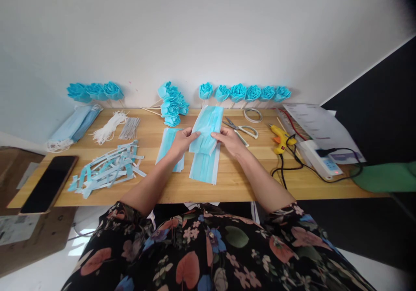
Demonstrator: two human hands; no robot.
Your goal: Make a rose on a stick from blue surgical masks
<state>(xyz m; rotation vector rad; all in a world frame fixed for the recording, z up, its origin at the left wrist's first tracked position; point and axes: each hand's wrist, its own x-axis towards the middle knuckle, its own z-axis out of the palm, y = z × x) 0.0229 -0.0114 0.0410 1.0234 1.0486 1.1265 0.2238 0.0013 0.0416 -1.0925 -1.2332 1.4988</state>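
Note:
My left hand (182,142) and my right hand (230,140) pinch the two sides of a light blue mask sheet (208,126), holding it just above the wooden table (234,182). The sheet is folded or gathered at its near end. Under it lies another blue mask piece (204,167), and a further blue piece (165,145) lies partly beneath my left hand. Both hands have fingers closed on the held sheet's edges.
Blue fabric roses (247,93) line the wall, with a cluster (172,102) at centre and more (95,90) at left. Scissors (242,129), tape roll (252,115), yellow glue gun (281,138), power strip (320,158), papers (320,126) at right. Cut strips (108,169), ear loops (108,127), wires (129,128), masks (73,126), phone (48,183) at left.

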